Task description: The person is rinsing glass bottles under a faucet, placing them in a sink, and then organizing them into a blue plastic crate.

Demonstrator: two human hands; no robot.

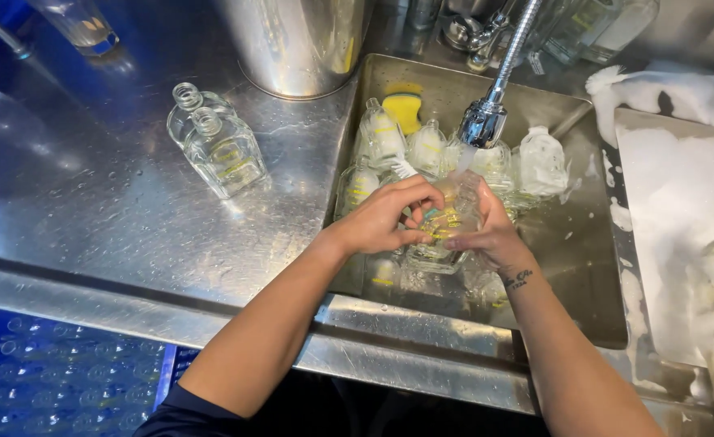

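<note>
Over a steel sink (584,243) my left hand (381,218) and my right hand (490,235) both grip one clear glass bottle (452,212) with yellow print. Water runs onto it from the spray tap (483,121) just above. A white brush tip (403,168) shows above my left fingers. Several more clear bottles (428,147) lie in the sink around and under the held one, and a yellow sponge (404,109) lies at the sink's back wall.
Two clear square bottles (215,146) stand on the wet steel counter (130,210) left of the sink. A large steel pot (296,44) stands behind them. Thick white foam (681,194) fills the basin on the right. A blue crate (57,380) sits below left.
</note>
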